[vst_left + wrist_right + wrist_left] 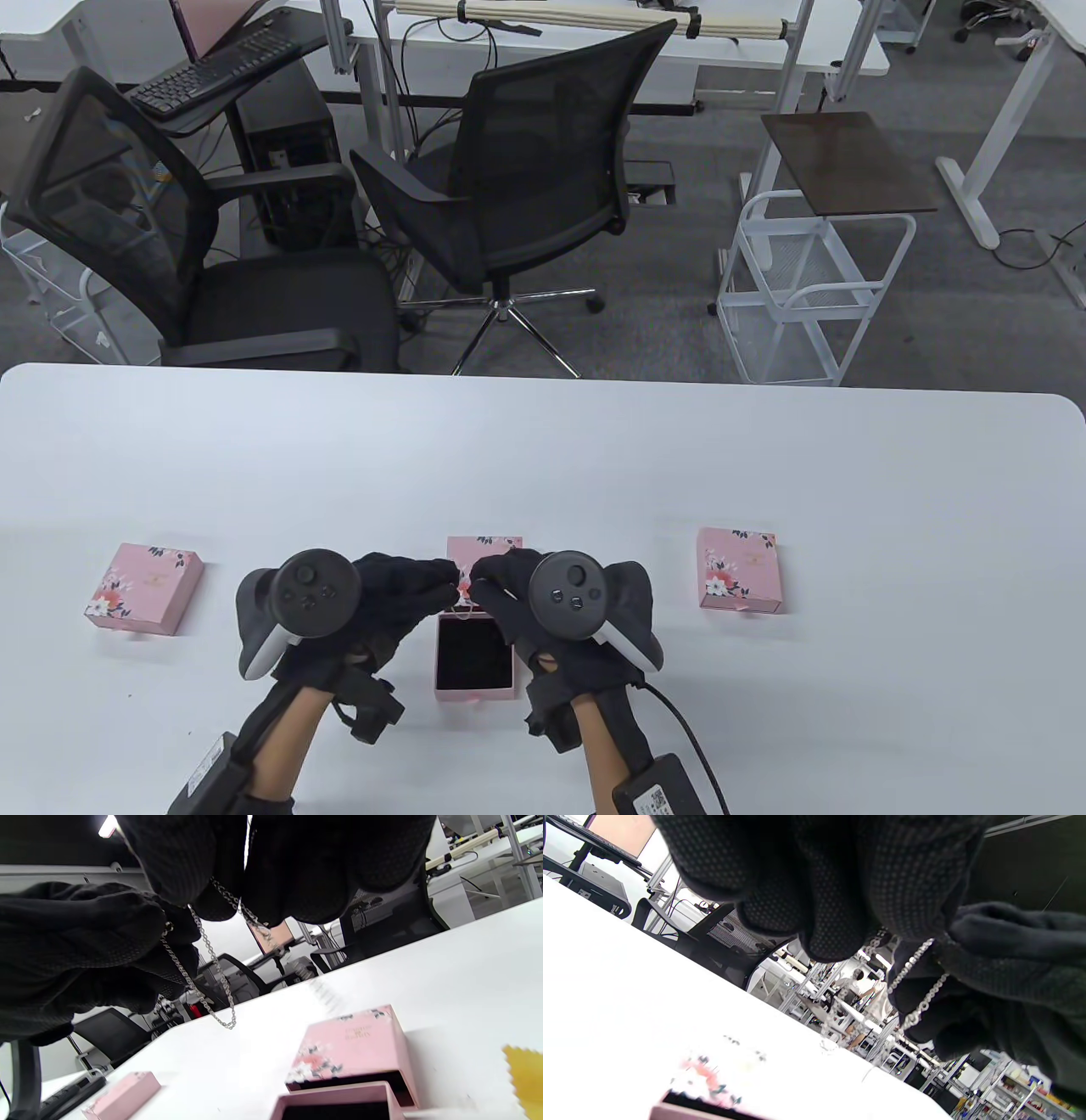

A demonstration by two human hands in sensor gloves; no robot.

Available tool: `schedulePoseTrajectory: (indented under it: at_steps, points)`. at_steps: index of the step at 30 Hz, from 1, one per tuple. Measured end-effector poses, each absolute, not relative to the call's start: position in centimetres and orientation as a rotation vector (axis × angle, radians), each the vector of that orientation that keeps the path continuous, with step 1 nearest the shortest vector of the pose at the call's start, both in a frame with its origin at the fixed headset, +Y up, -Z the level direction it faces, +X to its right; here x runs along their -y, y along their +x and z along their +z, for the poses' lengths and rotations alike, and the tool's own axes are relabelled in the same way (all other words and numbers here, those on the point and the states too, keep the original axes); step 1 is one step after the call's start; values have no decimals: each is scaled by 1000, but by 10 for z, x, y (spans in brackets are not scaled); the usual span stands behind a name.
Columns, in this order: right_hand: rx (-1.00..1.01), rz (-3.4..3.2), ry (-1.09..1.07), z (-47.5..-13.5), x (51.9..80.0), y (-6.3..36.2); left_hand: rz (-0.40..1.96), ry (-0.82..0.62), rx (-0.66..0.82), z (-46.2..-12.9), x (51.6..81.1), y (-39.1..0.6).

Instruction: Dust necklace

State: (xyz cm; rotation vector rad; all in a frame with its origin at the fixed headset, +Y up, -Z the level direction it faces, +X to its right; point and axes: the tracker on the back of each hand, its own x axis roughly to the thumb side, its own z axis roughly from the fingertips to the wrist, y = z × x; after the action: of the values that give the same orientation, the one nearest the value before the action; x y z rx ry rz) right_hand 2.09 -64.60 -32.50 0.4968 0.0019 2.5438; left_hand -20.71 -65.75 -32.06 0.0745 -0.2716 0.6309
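Left hand [386,594]: raised above the table [543,450] near the middle of its near edge, fingertips pinching one part of the necklace [212,971].
Right hand [517,598]: just beside the left hand, fingertips close to the left hand's, pinching another part of the chain.
Necklace: thin silver chain held in the air between both hands; a loop of it hangs down over the table, not touching it in the right wrist view.
Open box [473,652]: pink tray with a dark lining, pulled out of its floral sleeve [484,550], lying right under the hands.
Closed boxes: one pink floral box [142,587] toward the left edge, another [738,569] toward the right edge.
Yellow cloth [526,1077]: lies on the table right of the open box, only partly in view.
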Motion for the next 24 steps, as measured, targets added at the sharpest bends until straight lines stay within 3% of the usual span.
schedulePoseTrajectory:
  at_steps: [14, 24]
  points:
    - [-287, 2646, 443, -342, 692, 10, 420, -48, 259, -333, 706, -184]
    - [-374, 2688, 417, -346, 708, 8, 297, -97, 274, -334, 720, -175]
